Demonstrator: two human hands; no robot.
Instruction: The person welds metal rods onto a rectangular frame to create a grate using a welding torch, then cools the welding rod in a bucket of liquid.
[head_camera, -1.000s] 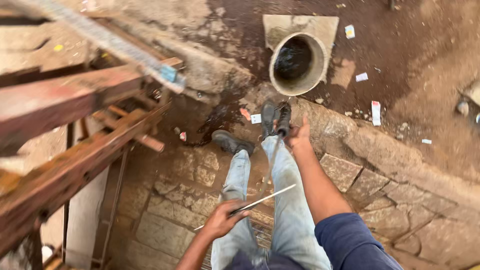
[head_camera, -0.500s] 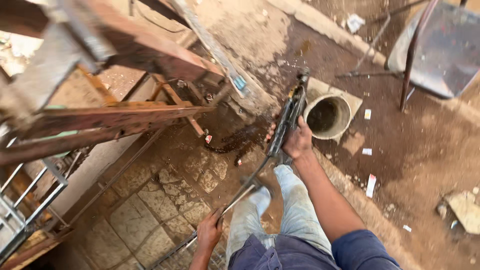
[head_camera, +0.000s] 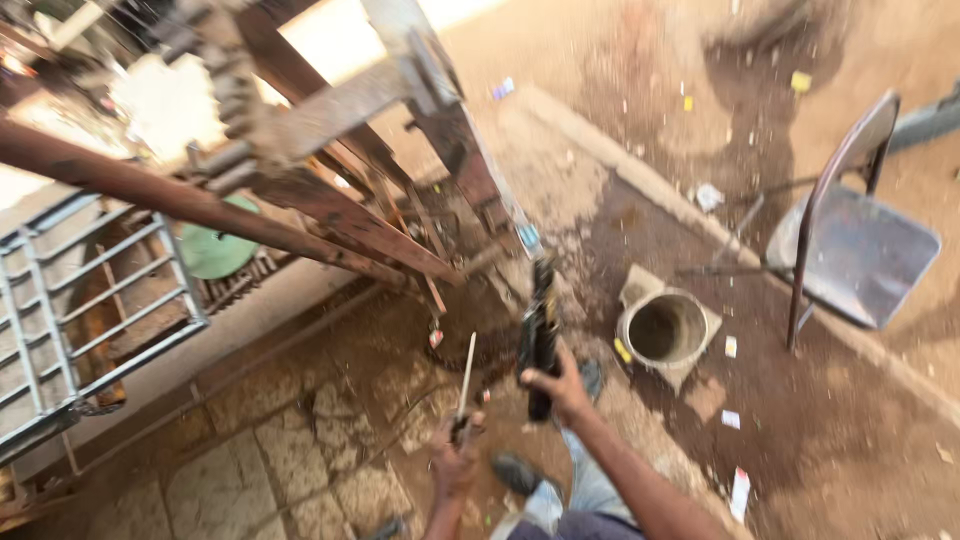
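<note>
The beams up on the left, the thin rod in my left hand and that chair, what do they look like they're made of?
The beams look like steel, brown with rust and flaking. The thin rod in the left hand seems bare metal, pale grey with a dull shine. The chair appears to have a dark metal tube frame and a worn grey seat, possibly sheet metal; blur leaves that open.

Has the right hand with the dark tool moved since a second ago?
Yes. The right hand has raised the dark tool from beside the shoes toward the rusty frame.

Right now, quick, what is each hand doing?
Left hand: closed around a thin metal rod.
Right hand: closed around a dark tool.
</note>
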